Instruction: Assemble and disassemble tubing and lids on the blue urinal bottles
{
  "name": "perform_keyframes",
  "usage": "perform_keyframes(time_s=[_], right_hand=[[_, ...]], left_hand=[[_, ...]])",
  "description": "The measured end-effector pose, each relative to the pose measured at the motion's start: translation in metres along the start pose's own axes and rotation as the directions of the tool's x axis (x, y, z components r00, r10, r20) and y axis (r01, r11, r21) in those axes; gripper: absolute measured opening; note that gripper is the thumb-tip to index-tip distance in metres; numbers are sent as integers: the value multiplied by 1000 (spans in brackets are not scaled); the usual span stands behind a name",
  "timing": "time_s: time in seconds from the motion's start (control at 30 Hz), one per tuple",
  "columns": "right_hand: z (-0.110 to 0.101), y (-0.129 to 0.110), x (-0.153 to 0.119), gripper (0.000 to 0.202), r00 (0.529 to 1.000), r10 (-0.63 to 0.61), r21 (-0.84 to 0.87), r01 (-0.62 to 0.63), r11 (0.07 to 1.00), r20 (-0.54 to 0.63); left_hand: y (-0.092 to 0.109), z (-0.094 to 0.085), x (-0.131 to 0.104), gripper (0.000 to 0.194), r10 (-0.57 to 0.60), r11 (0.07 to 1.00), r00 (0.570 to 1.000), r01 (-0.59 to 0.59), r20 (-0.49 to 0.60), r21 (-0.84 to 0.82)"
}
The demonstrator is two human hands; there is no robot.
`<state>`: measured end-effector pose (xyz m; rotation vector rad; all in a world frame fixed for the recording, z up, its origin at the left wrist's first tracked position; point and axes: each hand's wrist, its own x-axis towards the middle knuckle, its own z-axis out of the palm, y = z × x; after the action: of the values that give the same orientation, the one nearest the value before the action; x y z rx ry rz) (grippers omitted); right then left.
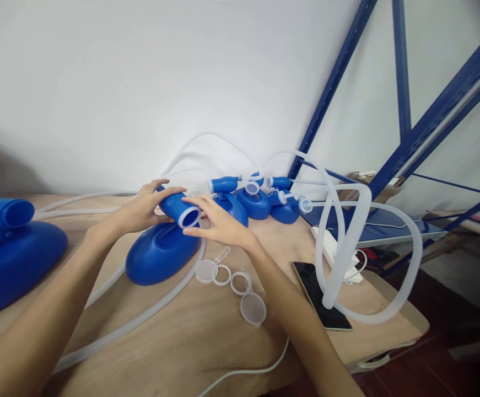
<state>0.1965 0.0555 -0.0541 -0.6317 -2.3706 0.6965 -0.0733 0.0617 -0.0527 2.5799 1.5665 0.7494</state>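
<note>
A blue bottle (161,256) with a wide oval base rests on the wooden table, its neck tilted toward the front right. My left hand (146,207) grips the upper side of the neck. On the right, my right hand (219,220) holds the white-rimmed mouth, fingers on top and thumb below. A white ring (190,218) sits around the mouth. In front of the bottle lie a translucent cap with its ring (206,271) and a second cap with its ring (253,309). A pale hose (140,320) curves around the bottle.
More blue bottles (256,204) with hoses stand at the back. Another blue bottle (12,259) is at the left. A phone (314,286), a power strip (336,256) and a coiled clear hose (415,259) are at the right, beside blue metal shelving (334,77).
</note>
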Motion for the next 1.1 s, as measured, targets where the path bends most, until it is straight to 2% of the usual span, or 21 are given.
perform_keyframes(time_s=[0.1,0.23,0.37,0.43,0.5,0.6,0.67,0.73,0.83,0.9,0.97,1.03,1.1], right_hand=[[4,8,3,49,1000,-14,23,14,1000,1],[3,11,4,49,997,-51,2,52,999,-62],[1,13,4,47,994,-75,52,79,996,-78],[3,17,6,47,994,-72,76,78,994,-87],[6,21,7,51,996,-59,105,66,992,-73],[1,22,6,63,999,33,134,-32,990,-7],[-9,19,2,71,981,159,79,-168,983,110],[-19,14,-4,78,902,291,-66,-285,956,319],[-17,8,-9,91,706,407,-315,-267,911,580],[-1,5,-7,99,590,467,-436,-206,876,659],[20,5,-2,104,493,551,-559,-148,816,674],[35,7,3,98,476,602,-642,-97,761,641],[36,9,5,80,506,596,-640,-107,761,624]], left_hand=[[-1,-3,-2,75,14,997,997,-9,73,-74],[17,-14,-3,77,78,982,991,-57,110,-182],[27,-23,-6,91,14,961,976,48,219,-272],[22,-24,-8,94,-28,945,967,108,254,-309],[15,-23,-9,95,-58,941,968,134,242,-310],[9,-25,-10,98,-107,944,970,169,221,-285],[10,-29,-11,99,-147,935,968,203,202,-292],[14,-37,-12,98,-198,918,968,239,156,-316],[21,-48,-15,92,-270,912,962,268,39,-312],[25,-52,-17,87,-293,922,956,276,-23,-270],[27,-55,-17,84,-311,926,950,294,-40,-236],[30,-56,-18,85,-328,919,944,309,-39,-244],[31,-56,-18,87,-333,911,942,308,-48,-276]])
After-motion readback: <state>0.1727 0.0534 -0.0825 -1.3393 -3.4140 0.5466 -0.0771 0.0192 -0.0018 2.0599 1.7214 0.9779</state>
